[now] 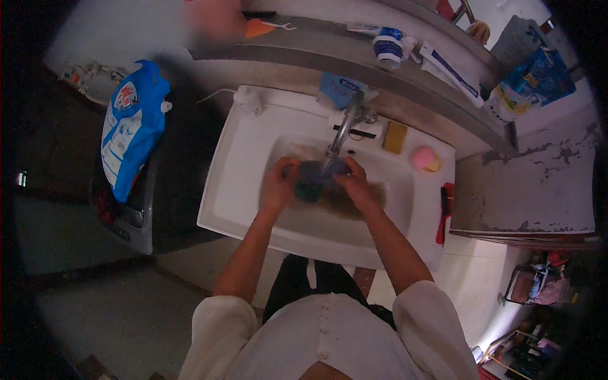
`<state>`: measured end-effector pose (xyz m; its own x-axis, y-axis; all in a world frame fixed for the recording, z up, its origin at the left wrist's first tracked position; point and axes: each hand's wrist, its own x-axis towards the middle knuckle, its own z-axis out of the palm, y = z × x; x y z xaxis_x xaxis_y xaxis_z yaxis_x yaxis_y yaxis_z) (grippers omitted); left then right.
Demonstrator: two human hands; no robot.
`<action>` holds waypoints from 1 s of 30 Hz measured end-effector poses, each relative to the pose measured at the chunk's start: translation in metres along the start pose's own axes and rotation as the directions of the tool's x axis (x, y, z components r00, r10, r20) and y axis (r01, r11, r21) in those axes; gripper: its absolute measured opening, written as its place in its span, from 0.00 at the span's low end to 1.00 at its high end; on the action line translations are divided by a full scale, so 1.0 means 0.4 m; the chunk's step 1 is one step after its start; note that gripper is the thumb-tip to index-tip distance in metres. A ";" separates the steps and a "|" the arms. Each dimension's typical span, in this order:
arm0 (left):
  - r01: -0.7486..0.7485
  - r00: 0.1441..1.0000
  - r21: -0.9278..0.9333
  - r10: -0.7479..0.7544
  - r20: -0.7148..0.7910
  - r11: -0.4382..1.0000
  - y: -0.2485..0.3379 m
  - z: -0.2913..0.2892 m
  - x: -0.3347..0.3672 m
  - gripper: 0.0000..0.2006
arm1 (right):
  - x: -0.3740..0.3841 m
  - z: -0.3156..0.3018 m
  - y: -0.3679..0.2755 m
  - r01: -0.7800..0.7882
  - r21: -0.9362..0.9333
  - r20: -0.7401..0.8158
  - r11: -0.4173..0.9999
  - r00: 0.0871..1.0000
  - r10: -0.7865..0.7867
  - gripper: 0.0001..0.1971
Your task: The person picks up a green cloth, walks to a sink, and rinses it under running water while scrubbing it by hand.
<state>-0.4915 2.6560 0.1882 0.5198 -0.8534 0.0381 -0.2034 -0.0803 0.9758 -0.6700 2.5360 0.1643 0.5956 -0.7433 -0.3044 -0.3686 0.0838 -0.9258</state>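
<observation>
Both hands on a bluish-purple item under the tap

Left hand (278,188) and right hand (356,183) both down in the basin of a white rectangular sink (233,166), one either side of a bluish-purple item (314,170) with a dark green patch low on its left. Item sits between the hands, right below the spout of a curved silver metal tap (342,136). Blurred there; can't tell what it's made of or whether water is running. Fingers of both hands bent in, narrow, holding the item by its opposite sides; fingertips partly hidden. Brownish water (354,206) in the basin, under and beside the item. Forearms bare below white sleeves (218,320).

Sink rim, right of tap: yellow rectangular sponge (395,137), then a round pink piece (425,157) on a yellowish base. Further down the right edge, a red and black long object (445,214), kind unclear. Behind the tap, a light blue packet (342,92). Top left corner, a small white object (248,101).

Left of sink: large blue and white plastic pouch (134,130) with a white cap, on a dark boxy appliance (190,183). On the grey shelf (316,47) above: blue and white tube (388,50), long white and blue box (451,73). Blue and white bag (535,84) at its right end.
</observation>
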 end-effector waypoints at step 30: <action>-0.230 0.969 0.261 0.197 0.146 0.938 0.107 0.022 -0.003 0.14 | 0.035 -0.046 0.215 -0.052 0.313 0.139 0.948 0.990 0.009 0.14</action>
<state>-0.5080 2.6490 0.2281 0.3424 -0.9186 0.1973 -0.5268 -0.0138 0.8499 -0.7066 2.5206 0.0844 0.6858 -0.6431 -0.3408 -0.1576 0.3259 -0.9322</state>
